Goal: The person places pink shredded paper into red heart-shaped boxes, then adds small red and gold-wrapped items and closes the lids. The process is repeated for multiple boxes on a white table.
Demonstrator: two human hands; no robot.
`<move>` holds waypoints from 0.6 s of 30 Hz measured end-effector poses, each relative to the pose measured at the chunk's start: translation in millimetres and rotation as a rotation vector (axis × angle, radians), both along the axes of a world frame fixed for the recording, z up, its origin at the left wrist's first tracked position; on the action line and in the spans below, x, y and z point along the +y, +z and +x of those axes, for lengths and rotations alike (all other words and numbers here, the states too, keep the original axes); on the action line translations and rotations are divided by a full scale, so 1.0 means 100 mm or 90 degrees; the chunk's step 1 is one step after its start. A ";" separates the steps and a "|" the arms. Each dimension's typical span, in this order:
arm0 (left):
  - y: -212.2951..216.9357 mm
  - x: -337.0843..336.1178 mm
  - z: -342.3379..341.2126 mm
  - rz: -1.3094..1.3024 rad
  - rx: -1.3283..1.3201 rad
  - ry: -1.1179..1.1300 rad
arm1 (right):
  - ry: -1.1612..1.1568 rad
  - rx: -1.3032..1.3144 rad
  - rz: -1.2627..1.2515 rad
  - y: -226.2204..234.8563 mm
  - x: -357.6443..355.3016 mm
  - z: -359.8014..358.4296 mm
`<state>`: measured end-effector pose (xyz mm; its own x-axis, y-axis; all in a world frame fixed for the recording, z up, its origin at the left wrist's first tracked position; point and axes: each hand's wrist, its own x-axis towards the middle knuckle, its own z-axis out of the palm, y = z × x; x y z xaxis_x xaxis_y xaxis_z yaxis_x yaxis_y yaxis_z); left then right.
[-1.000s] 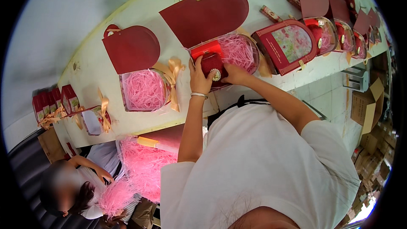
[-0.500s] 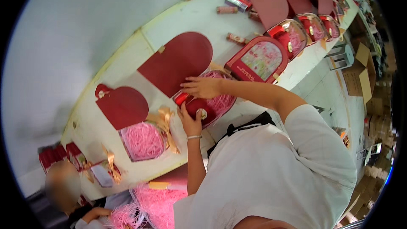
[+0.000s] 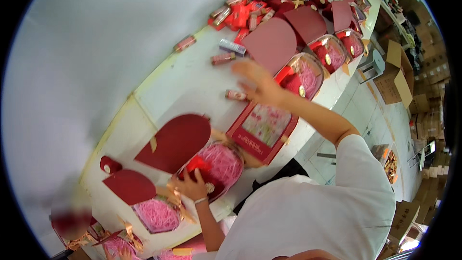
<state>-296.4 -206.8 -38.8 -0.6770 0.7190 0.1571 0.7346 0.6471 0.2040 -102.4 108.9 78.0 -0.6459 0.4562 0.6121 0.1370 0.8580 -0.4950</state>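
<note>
My left hand [image 3: 192,187] rests at the near left corner of an open gift box with its fingers apart. They touch a bright red packet [image 3: 198,164] beside a dark red round case [image 3: 211,187]. Pink paper shred [image 3: 222,163] fills the rest of this box, and its dark red arched lid [image 3: 180,142] lies folded back. My right hand [image 3: 260,84], slightly blurred, is stretched over the table with fingers apart and nothing visible in it. Just below its fingers lies a small pink-and-gold cylinder [image 3: 236,95]. A closed red box with a floral panel [image 3: 264,125] sits beneath my right wrist.
Another open box with pink shred [image 3: 158,215] stands at the left. Several filled open boxes [image 3: 308,74] line the right side, with a pile of red packets and cylinders [image 3: 245,14] behind. A co-worker's hands [image 3: 120,253] show at lower left. A carton [image 3: 392,79] stands on the floor.
My right hand has left the open box and moved far right over the table. My left hand stays at the box. The view has shifted, so the boxes appear lower and further left.
</note>
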 end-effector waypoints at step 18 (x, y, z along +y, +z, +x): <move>-0.49 -0.27 0.47 0.243 -0.286 0.637 | -0.664 -0.296 -0.212 -1.46 5.60 2.51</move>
<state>-249.0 -234.0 -87.4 -0.9660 -0.2102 -0.1508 -0.2580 0.7382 0.6233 148.8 669.3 -67.9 0.0032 0.9855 0.1696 0.9183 0.0642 -0.3907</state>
